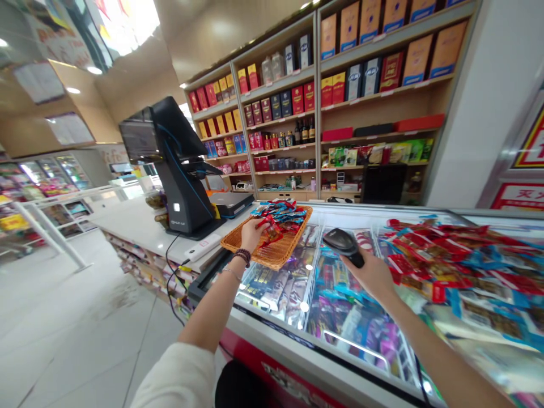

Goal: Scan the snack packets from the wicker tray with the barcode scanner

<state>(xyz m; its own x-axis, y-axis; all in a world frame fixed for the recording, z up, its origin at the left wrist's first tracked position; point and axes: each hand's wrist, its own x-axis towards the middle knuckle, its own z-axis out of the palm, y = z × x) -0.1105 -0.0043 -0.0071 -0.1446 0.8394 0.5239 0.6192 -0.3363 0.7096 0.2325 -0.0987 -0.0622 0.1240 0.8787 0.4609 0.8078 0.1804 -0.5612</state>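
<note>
Left hand [254, 237]: fingers [260, 225] curled down over a red foil snack packet [271, 233], apparently pinching it, though the fingertips are partly hidden among the wrappers. The packet lies at the near edge of a heap of red and blue packets [283, 212], directly ahead of the fingers, in a shallow wicker basket [255, 255]. Basket rim just below the fingers. Beaded bracelet [242, 256] on the wrist behind them.

Right hand [372, 276]: fingers [355, 262] closed around the grip of a black handheld barcode scanner [342, 241], whose head projects forward of the fingers and tilts down. No packet in this hand. Directly below both the scanner and the fingers lies the glass top of a chest freezer [323, 334], with wrapped goods visible beneath it. A large pile of similar red and blue packets [463, 266] lies to the right of the fingers, apart from the hand.

To the left of the left-hand fingers: white worktop [127, 221] carrying a black point-of-sale terminal [178, 170]. Farther ahead of the fingers: wooden shelves [276, 113] of boxed goods and bottles.
</note>
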